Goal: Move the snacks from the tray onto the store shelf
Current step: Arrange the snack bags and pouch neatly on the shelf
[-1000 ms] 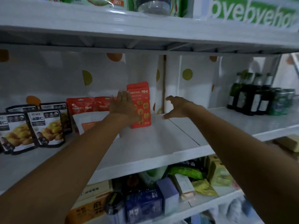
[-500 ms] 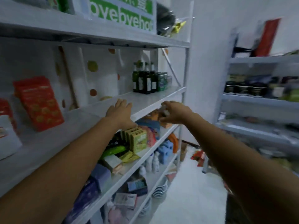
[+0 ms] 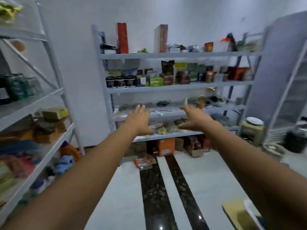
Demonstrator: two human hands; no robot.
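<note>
Both my arms stretch out in front of me over the floor. My left hand [image 3: 138, 120] is open with fingers spread and holds nothing. My right hand [image 3: 193, 119] is also open and empty, thumb out to the left. The store shelf [image 3: 31, 103] I was stocking runs along the left edge, with green cans and blurred packets on it. The orange snack packets and the tray are out of view.
A second grey shelf unit [image 3: 179, 87] full of jars, boxes and packets stands ahead against the white wall. Cardboard boxes [image 3: 166, 146] and a red packet [image 3: 143, 161] lie on the floor below it. A glass-door fridge [image 3: 282, 90] is at right. A brown flat object [image 3: 239, 213] lies at lower right.
The view has swung right, away from the shelf with the orange snack packets toward the far shelf unit. Both hands have come off the shelf and stay open and empty.
</note>
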